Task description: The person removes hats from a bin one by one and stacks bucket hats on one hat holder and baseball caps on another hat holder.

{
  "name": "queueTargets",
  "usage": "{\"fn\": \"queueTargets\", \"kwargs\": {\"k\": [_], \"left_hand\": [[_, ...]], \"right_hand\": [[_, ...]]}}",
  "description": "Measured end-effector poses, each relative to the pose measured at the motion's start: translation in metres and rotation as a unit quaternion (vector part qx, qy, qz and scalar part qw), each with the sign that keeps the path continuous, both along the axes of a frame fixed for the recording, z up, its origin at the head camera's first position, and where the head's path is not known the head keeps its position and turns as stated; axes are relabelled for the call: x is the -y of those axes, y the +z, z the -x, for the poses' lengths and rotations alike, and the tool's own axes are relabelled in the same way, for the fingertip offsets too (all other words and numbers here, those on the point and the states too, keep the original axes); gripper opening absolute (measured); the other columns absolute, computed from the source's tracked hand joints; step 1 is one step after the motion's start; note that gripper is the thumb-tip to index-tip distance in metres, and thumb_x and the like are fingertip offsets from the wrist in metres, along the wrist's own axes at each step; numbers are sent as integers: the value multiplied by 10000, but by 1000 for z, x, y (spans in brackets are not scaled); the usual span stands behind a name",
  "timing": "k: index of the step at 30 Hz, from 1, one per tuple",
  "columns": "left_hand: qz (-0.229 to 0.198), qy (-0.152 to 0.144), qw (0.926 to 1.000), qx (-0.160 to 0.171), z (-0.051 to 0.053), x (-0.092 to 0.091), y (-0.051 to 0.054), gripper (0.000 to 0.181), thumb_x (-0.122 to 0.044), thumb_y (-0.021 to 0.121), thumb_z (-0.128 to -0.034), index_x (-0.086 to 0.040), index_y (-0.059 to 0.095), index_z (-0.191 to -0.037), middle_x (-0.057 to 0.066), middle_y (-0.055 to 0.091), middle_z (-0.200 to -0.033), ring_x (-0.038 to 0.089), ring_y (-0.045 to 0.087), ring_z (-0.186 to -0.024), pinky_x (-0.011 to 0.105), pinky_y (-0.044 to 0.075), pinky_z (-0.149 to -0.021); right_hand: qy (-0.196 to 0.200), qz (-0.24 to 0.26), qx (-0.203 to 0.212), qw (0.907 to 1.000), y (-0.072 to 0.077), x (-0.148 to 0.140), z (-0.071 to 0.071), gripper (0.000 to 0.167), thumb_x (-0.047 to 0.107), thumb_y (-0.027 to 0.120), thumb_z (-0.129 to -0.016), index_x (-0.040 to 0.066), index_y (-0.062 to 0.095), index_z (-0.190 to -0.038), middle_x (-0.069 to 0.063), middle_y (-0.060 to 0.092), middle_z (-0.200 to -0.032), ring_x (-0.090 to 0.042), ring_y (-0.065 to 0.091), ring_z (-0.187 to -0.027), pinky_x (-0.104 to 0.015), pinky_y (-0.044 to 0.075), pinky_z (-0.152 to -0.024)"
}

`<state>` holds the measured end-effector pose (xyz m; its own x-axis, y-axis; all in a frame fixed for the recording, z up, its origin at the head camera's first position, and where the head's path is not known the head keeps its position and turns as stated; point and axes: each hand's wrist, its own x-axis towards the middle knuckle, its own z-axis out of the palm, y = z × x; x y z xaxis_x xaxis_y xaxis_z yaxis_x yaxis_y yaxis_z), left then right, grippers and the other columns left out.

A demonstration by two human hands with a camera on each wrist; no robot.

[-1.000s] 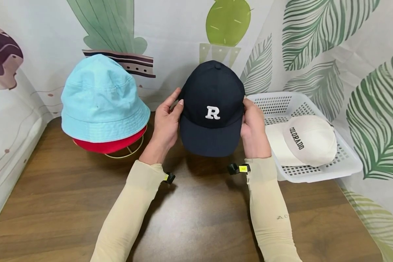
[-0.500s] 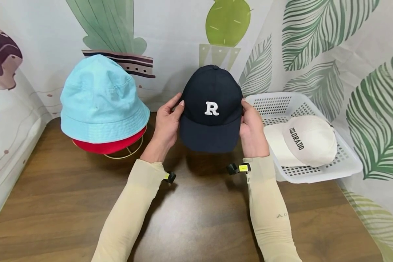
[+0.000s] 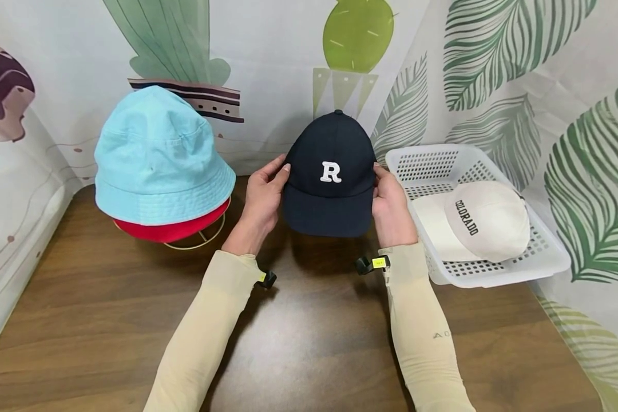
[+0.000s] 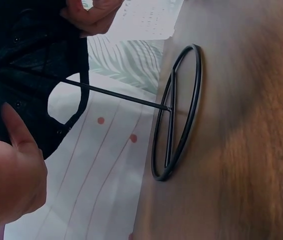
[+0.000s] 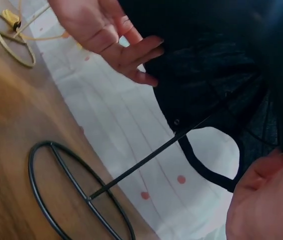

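Navy fabric baseball cap (image 3: 331,194), centre of frame, crown over thin black wire stand (image 4: 126,97), likely to keep shape. Left hand (image 3: 261,200) pinches picture-left edge, right hand (image 3: 393,209) opposite edge, seemingly for even balance; some right fingers hidden.

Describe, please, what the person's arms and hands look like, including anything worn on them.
Both hands are bare, without gloves. Close-fitting beige sleeves reach down to the wrists, creased in places; the right sleeve carries small dark lettering. At each wrist sits a small black device with a yellow label.
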<state>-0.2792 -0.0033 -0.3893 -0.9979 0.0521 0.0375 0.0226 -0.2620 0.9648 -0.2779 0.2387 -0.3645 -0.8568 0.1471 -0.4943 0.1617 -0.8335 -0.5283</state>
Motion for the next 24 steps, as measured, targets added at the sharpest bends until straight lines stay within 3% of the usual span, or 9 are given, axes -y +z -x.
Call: {"fn": "queueTargets", "kwargs": {"k": [6, 12, 20, 24], "left_hand": [[26, 9, 10000, -15, 1, 1, -1, 508, -158, 629, -1081, -35, 512, -1560, 91, 477, -1617, 186, 470, -1468, 311, 407, -1193], [103, 91, 9999, -22, 2, 3, -1, 456, -166, 637, -1076, -116, 584, -1527, 85, 516, -1557, 205, 508, -1395, 323, 434, -1158], [280, 43, 9996, -72, 2, 5, -2, 436, -211, 616, -1089, -186, 591, -1523, 69, 533, -1508, 215, 534, -1327, 341, 465, -1074], [259, 3, 9997, -34, 1, 5, -2, 447, -225, 609, -1093, -184, 573, -1537, 79, 546, -1495, 232, 556, -1281, 353, 473, -1031]], "right_hand": [[-340, -615, -160, 9974, -5, 3, -2, 188, 181, 576, -1103, 82, 567, -943, 22, 431, -731, -97, 333, -532, -186, 266, -480], [-309, -1279, -339, 9907, -8, 6, -6, 230, 190, 577, -1105, 94, 622, -901, 44, 385, -641, -91, 272, -466, -203, 272, -484], [-370, -1182, -545, 9908, -8, 6, -5, 318, 180, 601, -1090, 94, 657, -789, 23, 560, -696, -89, 496, -581, -167, 414, -547], [-465, -1203, -557, 9901, -9, 5, -5, 286, 162, 615, -1080, 86, 675, -812, 11, 589, -737, -103, 562, -669, -172, 481, -619]]}}
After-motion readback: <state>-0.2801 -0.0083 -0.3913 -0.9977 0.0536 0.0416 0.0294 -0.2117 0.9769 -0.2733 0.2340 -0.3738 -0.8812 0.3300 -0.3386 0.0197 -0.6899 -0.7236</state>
